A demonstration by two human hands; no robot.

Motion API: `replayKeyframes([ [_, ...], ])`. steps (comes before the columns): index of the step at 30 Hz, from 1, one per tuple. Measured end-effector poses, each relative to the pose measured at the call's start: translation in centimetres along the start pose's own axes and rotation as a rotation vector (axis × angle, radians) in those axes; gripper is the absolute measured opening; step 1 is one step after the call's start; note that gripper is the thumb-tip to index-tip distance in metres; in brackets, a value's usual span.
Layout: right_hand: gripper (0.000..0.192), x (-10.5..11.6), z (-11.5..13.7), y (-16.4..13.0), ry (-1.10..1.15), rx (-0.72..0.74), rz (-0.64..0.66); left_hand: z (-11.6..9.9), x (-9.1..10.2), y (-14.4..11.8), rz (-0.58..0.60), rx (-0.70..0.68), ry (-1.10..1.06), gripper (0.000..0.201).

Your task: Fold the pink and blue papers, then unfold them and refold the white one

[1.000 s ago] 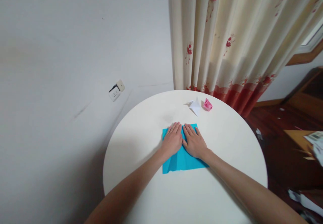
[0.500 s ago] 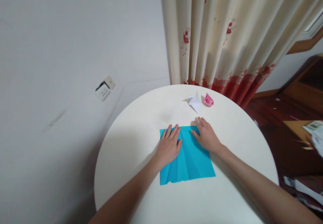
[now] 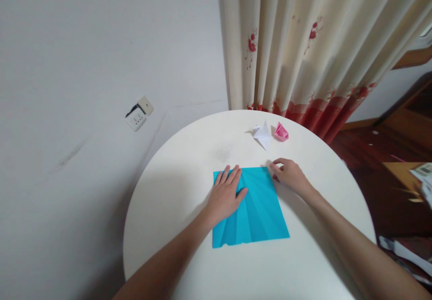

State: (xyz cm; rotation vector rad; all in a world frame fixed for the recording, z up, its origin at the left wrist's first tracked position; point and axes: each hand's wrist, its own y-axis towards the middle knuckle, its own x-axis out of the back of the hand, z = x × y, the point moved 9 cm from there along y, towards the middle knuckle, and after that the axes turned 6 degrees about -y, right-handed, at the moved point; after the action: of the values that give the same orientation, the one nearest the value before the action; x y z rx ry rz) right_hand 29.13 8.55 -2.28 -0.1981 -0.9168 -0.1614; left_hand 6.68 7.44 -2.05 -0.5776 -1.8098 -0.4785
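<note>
A creased sheet of blue paper (image 3: 261,214) lies spread on the round white table (image 3: 162,210), with fan-like fold lines running down it and a small ragged notch in its near edge. Flat on its upper left part rests my left hand (image 3: 227,197), fingers stretched out and thumb apart. At the sheet's far right corner, my right hand (image 3: 288,175) has its fingers curled, with thumb and forefinger closed at the paper's corner. Beyond the sheet stand a white origami crane (image 3: 262,135) and a folded pink paper piece (image 3: 281,132), neither touched by a hand.
A white wall with a socket (image 3: 137,118) borders the table on the left. Behind it hangs a cream and red curtain (image 3: 280,65). Off to the right, papers (image 3: 423,174) lie on a lower wooden surface above a dark red floor.
My right hand has gone from lying spread on the paper's upper right to a pinch at its far right corner. My left hand stays flat, its thumb a little farther out.
</note>
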Motion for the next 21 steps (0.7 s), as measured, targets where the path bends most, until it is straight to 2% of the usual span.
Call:
replayKeyframes([
  [6, 0.031, -1.1, 0.4, 0.2, 0.186, 0.075, 0.075, -0.1, 0.1, 0.1, 0.010, 0.004, -0.030, 0.065],
  [12, 0.043, -1.1, 0.9, 0.5, 0.210, 0.145, -0.048, -0.5, 0.1, 0.0, 0.022, -0.031, -0.020, 0.066],
  [17, 0.063, -1.7, 1.8, 0.2, 0.404, 0.171, -0.084, -0.5, 0.0, -0.2, 0.053, -0.029, -0.019, 0.068],
  [19, 0.058, -1.8, 2.5, -0.1, 0.465, 0.196, -0.067, -0.5, 0.0, -0.2, 0.054, -0.023, -0.014, 0.071],
  [21, 0.044, -1.7, 3.5, -0.7, 0.461, 0.241, -0.051, -0.5, 0.1, -0.2, 0.048, -0.017, -0.008, 0.073],
])
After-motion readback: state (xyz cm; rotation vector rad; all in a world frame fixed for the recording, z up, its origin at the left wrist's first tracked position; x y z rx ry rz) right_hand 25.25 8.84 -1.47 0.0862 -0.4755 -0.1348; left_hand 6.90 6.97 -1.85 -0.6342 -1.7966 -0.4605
